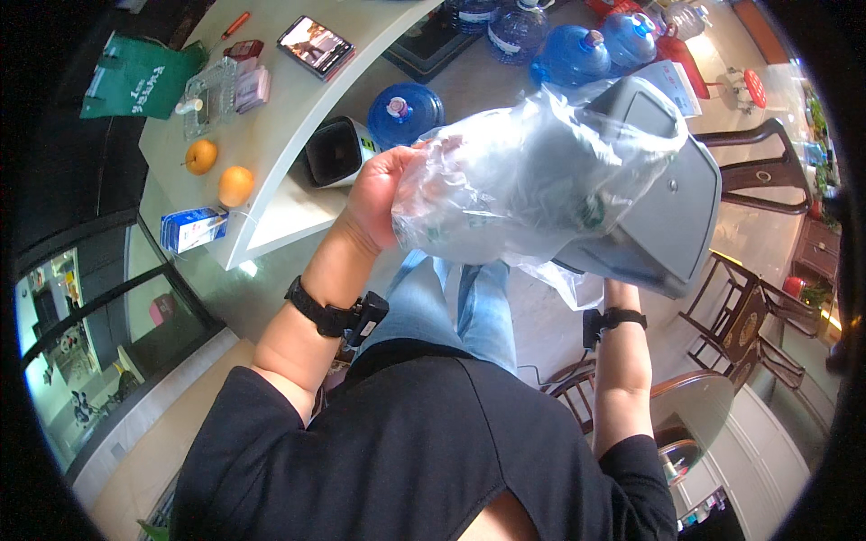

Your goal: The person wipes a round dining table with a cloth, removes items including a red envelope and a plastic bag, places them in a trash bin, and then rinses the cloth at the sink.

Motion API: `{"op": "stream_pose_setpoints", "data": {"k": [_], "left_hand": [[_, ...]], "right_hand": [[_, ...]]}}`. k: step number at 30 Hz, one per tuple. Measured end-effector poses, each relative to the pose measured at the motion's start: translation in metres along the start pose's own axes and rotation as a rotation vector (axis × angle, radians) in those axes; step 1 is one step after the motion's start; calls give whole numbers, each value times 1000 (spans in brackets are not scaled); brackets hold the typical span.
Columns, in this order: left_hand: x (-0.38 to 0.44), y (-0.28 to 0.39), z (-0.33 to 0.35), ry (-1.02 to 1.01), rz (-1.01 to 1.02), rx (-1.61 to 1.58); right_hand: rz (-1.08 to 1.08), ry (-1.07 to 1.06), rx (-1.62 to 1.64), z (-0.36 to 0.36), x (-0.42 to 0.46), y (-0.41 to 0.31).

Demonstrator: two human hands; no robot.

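Note:
A crumpled clear plastic bag (473,196) with green printing spreads out in front of me. My left hand (382,193) grips its left end, the fingers partly hidden by the film. At the right, the bag's loose film overlaps a grey plastic lid (676,209), which looks like a swing-top bin lid and is tilted. My right forearm reaches up to the lid's lower edge, and the hand itself is hidden behind lid and bag. Beyond my left hand, an open bin (335,154) with a dark inside stands beside the white table.
The white table (270,108) carries a phone (314,46), a glass tray (210,98), two round orange fruits (235,186), a drink carton (194,228) and a green bag (139,78). Several blue water bottles (578,57) stand ahead. Wooden chairs (731,318) are at the right.

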State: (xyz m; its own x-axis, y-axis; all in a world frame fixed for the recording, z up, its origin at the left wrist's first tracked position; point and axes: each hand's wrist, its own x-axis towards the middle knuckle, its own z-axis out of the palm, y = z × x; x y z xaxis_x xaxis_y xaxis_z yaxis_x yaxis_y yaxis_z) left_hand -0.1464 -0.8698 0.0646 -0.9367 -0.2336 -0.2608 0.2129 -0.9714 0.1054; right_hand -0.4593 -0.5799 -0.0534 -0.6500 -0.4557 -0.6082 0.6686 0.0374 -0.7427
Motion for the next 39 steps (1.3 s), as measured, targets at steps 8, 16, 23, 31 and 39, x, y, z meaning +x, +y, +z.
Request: {"op": "stream_pose_setpoints", "data": {"k": [8, 16, 23, 31, 39], "left_hand": [[10, 24, 2, 58, 50, 159], [27, 14, 5, 246, 148, 492], [30, 13, -8, 523, 201, 934], [73, 68, -80, 606, 369, 737], [88, 62, -81, 480, 233, 693]], "right_hand": [[-30, -13, 84, 2, -6, 10], [-99, -19, 74, 3, -12, 9], [-295, 433, -814, 61, -35, -23], [-1447, 69, -1362, 154, -91, -37], [-1622, -230, -1467, 135, -136, -19]]}}
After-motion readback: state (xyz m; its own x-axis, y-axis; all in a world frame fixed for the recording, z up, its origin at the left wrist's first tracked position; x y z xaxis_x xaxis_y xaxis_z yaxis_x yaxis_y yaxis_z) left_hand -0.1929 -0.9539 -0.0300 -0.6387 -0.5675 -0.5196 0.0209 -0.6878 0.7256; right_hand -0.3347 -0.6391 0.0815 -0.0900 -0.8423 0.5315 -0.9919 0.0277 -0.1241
